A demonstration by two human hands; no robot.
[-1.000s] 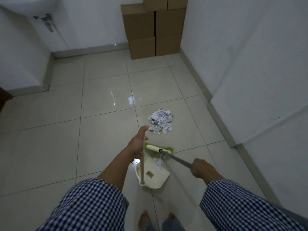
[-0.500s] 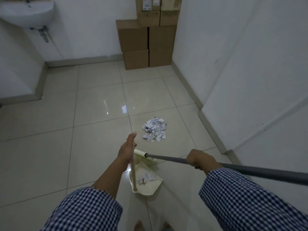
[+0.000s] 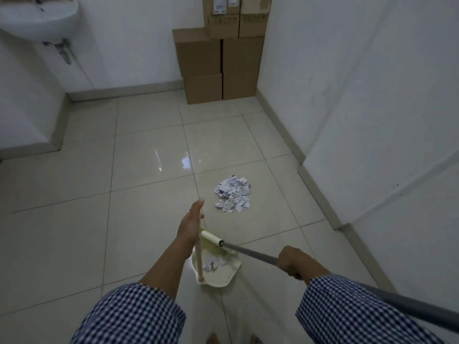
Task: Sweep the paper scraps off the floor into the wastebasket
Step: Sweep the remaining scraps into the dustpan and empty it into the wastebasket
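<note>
**Two tools at work: broom [image 3: 215, 242] and dustpan [image 3: 224, 274] beside the paper scraps [image 3: 233, 194]**

The left hand [image 3: 190, 225] is gripping the upper end of the dustpan's upright wooden stick [image 3: 199, 260], fingers curled round it and thumb pointing away from the person. The right hand [image 3: 292, 261] is clamping its fingers round the broom's grey pole [image 3: 250, 252], just right of the dustpan. The broom's green-and-cream head is lying at the dustpan's far edge; whether it is touching the rim I cannot tell. A few loose scraps [image 3: 212, 263] are sitting inside the dustpan, beside the foot of the stick. The main heap of paper scraps is lying on the tiled floor [image 3: 124, 194] just beyond the dustpan and slightly right of it, apart from the broom head. Cardboard boxes [image 3: 218, 65] are standing stacked well beyond the dustpan, and a wall sink [image 3: 37, 19] is hanging far beyond it to the left. Bare toes [image 3: 213, 338] are showing on the near side of the dustpan.
</note>
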